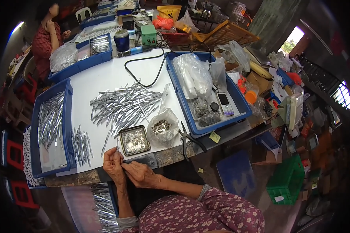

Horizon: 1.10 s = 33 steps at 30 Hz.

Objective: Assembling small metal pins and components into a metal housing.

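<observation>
My left hand (113, 167) is closed at the table's front edge, a thin silvery metal strip (118, 144) standing up from its fingertips. Right beside it, my right hand (142, 174) is pinched; whatever its fingers hold is too small to tell. Just beyond them sits a square tin (148, 136) with small shiny metal pieces in it. A clear plastic bag (170, 136) of small brownish metal bits stands to its right. Behind lies a heap of silvery strips (120, 105), and a smaller bundle of strips (81, 145) is at the left.
Pliers (190, 139) lie open at the front edge. A blue tray (70, 128) of strips stands left; another blue tray (206, 131) with plastic bags and a phone (224, 101) is right. A black cable (158, 70) curves across the back. Another person (46, 42) sits far left.
</observation>
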Tool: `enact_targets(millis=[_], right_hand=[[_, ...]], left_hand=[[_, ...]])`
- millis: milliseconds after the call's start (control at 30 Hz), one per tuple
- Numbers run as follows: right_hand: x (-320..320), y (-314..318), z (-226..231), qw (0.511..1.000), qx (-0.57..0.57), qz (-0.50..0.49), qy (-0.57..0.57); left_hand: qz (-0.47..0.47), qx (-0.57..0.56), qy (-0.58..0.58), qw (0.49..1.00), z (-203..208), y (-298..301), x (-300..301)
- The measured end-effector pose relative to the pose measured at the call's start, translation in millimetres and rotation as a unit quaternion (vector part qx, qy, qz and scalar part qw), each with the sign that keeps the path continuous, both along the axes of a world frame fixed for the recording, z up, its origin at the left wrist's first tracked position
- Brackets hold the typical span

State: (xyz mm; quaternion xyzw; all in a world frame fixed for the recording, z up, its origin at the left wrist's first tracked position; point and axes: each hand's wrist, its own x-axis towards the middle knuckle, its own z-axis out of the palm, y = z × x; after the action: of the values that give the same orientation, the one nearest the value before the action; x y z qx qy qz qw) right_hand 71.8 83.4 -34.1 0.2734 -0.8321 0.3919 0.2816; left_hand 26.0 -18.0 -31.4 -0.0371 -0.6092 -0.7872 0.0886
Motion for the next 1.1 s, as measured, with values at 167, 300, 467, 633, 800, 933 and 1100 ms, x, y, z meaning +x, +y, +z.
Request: enact_targets(millis=[167, 300, 467, 633, 800, 933, 1100], right_hand=[[-0.9, -0.8, 0.6, 1.000, 0.014, 0.003, 0.007], [-0.7, -0.3, 0.5, 1.000, 0.003, -0.002, 0.007], [0.0, 0.0, -0.7, 1.000, -0.002, 0.002, 0.001], [-0.4, -0.5, -2.3, 1.000, -0.003, 0.009, -0.001], [-0.2, 0.3, -1.2, 1.000, -0.002, 0.011, -0.006], [-0.2, 0.0, -0.9, 1.000, -0.001, 0.007, -0.003], [-0.1, -0.2, -1.4, 1.000, 0.002, 0.005, -0.003]], left_hand=[[-0.008, 0.005, 0.006, 1.000, -3.3, -2.4, -1.4], [-0.006, -0.005, 0.010, 1.000, -1.2, -0.6, -0.5], [-0.009, 0.007, 0.009, 1.000, -2.1, -0.9, -0.1], [-0.006, 0.008, 0.011, 1.000, -0.8, -1.1, 0.1], [-0.005, 0.000, 0.005, 1.000, -1.0, -1.3, 0.2], [-0.004, 0.003, 0.004, 1.000, -1.1, -1.1, 0.1], [-0.007, 0.007, 0.010, 1.000, -1.9, -1.2, -0.5]])
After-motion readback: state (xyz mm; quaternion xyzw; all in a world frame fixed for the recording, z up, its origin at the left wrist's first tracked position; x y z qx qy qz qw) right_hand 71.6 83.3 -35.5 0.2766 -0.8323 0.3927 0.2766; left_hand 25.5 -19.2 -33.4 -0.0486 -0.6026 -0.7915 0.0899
